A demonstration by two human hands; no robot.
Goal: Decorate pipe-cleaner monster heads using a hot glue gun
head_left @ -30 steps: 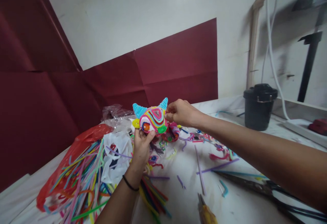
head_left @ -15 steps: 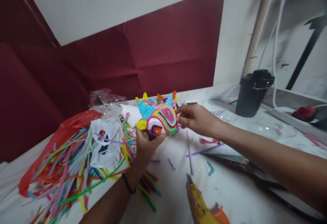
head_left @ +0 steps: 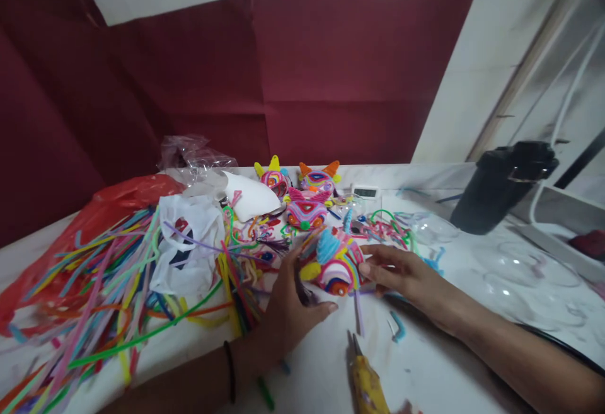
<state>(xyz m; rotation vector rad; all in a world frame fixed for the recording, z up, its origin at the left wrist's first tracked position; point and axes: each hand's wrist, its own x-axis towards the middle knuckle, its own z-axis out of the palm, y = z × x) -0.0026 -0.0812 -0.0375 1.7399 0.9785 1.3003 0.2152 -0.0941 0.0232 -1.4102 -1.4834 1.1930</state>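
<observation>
free: bare table (head_left: 454,363) front-right — blocked: pipe cleaner heap (head_left: 108,288) left | glue gun (head_left: 366,382) front

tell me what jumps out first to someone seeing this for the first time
A rainbow-striped horned figure sits on the white table, cupped between the left hand and the right hand. To the left sprawls a heap of coloured pipe cleaners. Three more horned figures stand behind, before the dark red backdrop.
</observation>
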